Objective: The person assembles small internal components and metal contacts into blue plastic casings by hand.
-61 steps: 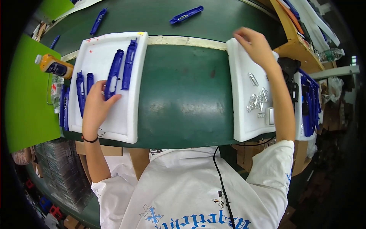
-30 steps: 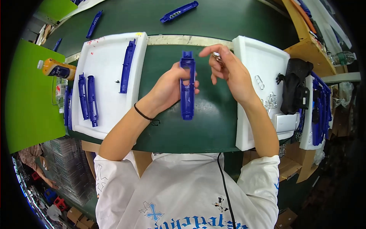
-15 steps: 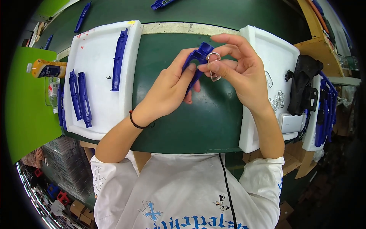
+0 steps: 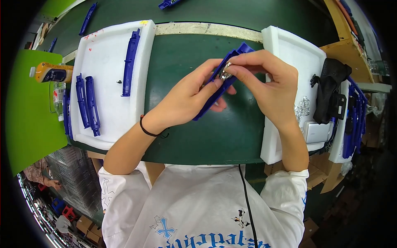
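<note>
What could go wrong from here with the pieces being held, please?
The metal clip, pinched at the fingertips of the right hand, might slip and drop. The blue part is tilted in the left hand, so a push could twist it. The left thumb, close to the clip, might get nipped.

1. Head view — the left of two fisheye cameras worn side by side on the person's head; it looks steeply down past the white shirt (image 4: 194,194) to the green surface (image 4: 198,140);
2. Upright, unmirrored; picture left is the person's left; the surface's far side lies toward the top;
3. Close in — the blue frame (image 4: 215,96) sits near mid-picture; the wide lens spans the left white tray (image 4: 109,91) and the right white tray (image 4: 269,140), bending straight edges toward a dark rim.
</note>
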Demonstrator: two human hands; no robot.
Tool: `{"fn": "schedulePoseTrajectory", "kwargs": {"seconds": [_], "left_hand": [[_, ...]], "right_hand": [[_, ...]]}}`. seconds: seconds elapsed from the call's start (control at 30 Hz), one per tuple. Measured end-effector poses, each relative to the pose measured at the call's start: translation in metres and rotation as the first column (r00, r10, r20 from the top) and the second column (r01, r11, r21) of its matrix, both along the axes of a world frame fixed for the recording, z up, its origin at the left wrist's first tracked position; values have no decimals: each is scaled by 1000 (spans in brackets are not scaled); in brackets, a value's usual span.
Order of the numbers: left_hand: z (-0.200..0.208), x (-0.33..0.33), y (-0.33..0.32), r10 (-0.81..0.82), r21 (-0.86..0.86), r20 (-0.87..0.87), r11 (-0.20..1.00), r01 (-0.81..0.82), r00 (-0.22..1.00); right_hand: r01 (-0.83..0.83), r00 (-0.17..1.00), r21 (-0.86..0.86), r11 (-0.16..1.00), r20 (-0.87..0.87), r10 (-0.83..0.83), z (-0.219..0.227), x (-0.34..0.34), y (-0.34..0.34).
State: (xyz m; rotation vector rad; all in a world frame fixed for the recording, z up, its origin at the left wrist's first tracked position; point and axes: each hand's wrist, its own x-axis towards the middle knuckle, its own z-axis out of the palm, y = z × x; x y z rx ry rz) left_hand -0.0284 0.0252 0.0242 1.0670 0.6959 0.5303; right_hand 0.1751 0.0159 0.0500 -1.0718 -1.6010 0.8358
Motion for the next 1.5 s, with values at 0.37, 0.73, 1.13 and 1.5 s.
{"fn": "schedulePoseTrajectory", "kwargs": {"seconds": [0.37, 0.73, 1.13, 1.5], "left_hand": [[-4, -1, -8, -6, 192, 62, 981, -6, 998], [-8, 4, -16, 32, 215, 93, 975, -51, 995], [-3, 14, -21, 274, 386, -56, 893, -232, 960], [-8, 20, -23, 405, 545, -100, 786, -291, 909]], "right_hand": [[119, 949, 204, 972, 263, -171, 0, -4, -4], [7, 835, 545, 838, 458, -304, -3, -1, -1], [28, 792, 711, 702, 413, -449, -7, -3, 1], [211, 897, 3, 977, -399, -192, -31, -41, -9]]}}
